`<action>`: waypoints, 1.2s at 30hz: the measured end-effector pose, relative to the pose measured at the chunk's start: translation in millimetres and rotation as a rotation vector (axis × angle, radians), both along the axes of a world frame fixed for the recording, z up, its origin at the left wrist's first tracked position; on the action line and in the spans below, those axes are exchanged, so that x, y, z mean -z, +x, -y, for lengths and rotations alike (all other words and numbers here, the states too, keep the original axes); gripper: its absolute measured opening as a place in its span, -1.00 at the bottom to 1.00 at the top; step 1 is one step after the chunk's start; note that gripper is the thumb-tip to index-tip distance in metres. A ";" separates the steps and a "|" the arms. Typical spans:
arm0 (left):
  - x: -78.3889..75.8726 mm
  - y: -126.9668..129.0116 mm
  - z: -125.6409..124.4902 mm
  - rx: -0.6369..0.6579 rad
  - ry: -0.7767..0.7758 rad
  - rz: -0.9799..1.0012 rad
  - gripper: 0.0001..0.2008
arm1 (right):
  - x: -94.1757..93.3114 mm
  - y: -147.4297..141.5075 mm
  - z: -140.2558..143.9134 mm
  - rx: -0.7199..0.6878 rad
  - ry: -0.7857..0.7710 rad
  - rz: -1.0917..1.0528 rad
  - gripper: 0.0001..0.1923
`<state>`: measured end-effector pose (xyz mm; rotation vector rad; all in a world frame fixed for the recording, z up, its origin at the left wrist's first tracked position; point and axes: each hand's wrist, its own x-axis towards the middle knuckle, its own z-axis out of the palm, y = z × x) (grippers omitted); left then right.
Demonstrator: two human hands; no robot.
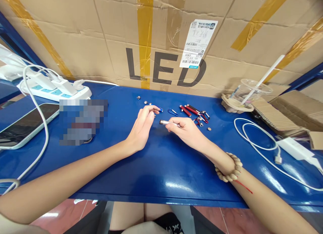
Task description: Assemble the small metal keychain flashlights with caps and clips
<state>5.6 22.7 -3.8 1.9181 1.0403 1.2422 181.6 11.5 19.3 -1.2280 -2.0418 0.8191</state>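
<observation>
My right hand [185, 129] is closed around a slim silver metal tube [165, 122], its dark open-looking end pointing left toward my other hand. Facing it, my left hand [141, 128] is bent with thumb and fingers close together. A tiny metallic bit shows at the thumb tip, too small to name. Just behind the left fingertips lies a blue tube [160, 109], partly hidden. Beyond my hands are a blue carabiner clip [173, 112], a red tube [185, 111], more red and black tubes, small metal caps [145, 102] and a round disc [209, 129].
A large cardboard box [111, 35] walls off the back of the blue table [161, 166]. At left are a power strip [83, 92], a phone [25, 123] and a blurred-out object [83, 123]. At right stand a plastic cup [254, 91] and a white cable [252, 145] with a charger.
</observation>
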 end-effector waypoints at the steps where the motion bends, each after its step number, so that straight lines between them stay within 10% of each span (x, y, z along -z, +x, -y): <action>1: 0.0 0.1 0.0 -0.009 0.000 -0.002 -0.61 | 0.2 0.6 -0.4 0.031 0.030 0.021 -0.60; 12: 0.7 1.2 0.1 -0.030 -0.014 0.004 -0.63 | 2.0 29.4 -17.9 0.604 0.263 0.635 -0.65; 22: -4.1 1.3 3.6 -0.029 -0.046 -0.010 -0.67 | 2.9 37.5 -23.7 0.712 0.343 0.395 -0.65; 36: -3.8 1.9 3.1 -0.026 -0.025 -0.021 -0.67 | 8.7 33.1 -24.0 0.571 0.224 0.625 -0.62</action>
